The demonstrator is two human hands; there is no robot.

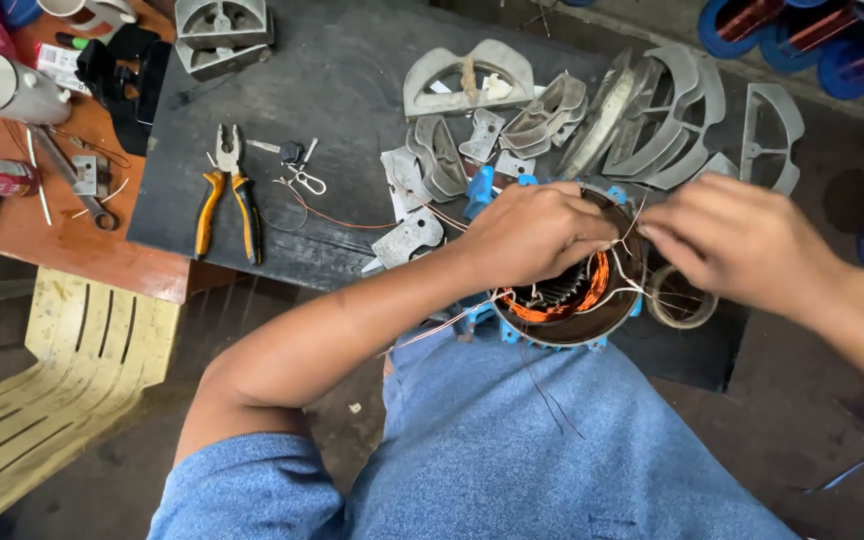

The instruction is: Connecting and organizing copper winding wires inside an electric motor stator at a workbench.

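Observation:
A round motor stator (567, 305) with copper windings and a blue housing rests at the near edge of the dark board (352, 80), against my lap. My left hand (537, 232) lies over the stator's top, its fingers pinched on thin white wire leads (624, 232). Coming in from the right, my right hand (737, 238) pinches the same leads at their outer ends. A roll of tape (680, 298) lies just right of the stator, below my right hand.
Several grey metal brackets (652, 110) are heaped at the back of the board. Yellow-handled pliers (227, 195) and keys (297, 165) lie at the left. A wrench (72, 175) and a cup (7, 88) sit on the orange table (72, 250); a yellow plastic chair (62, 370) stands below.

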